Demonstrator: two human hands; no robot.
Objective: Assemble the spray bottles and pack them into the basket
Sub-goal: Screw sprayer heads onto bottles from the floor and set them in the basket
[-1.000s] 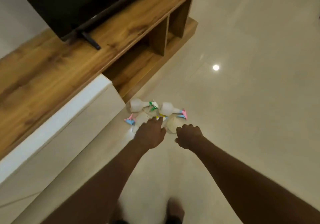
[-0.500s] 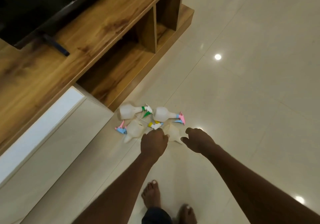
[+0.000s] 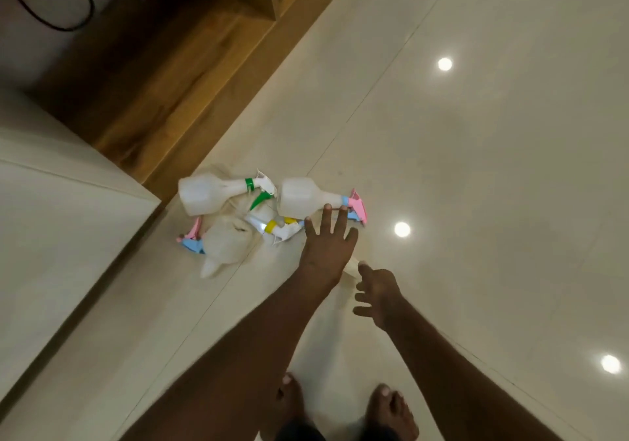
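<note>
Translucent plastic, the spray bottles [image 3: 306, 199] lie clustered on the floor [image 3: 476, 168] at twelve o'clock of my spread, empty left hand [image 3: 326, 243] and my open right hand [image 3: 377, 292]; light, slippery I judge, so I'd grip the neck.

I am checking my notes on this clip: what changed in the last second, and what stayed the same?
Both hands opened. The left hand, a closed fist a second ago, now spreads its fingers flat above the pile. The right hand uncurled and drew back toward the person. Neither holds anything. The camera tipped further down, showing both feet. The green-trigger bottle, the pink-trigger bottle and the loose yellow-collared sprayer lie where they were.
</note>
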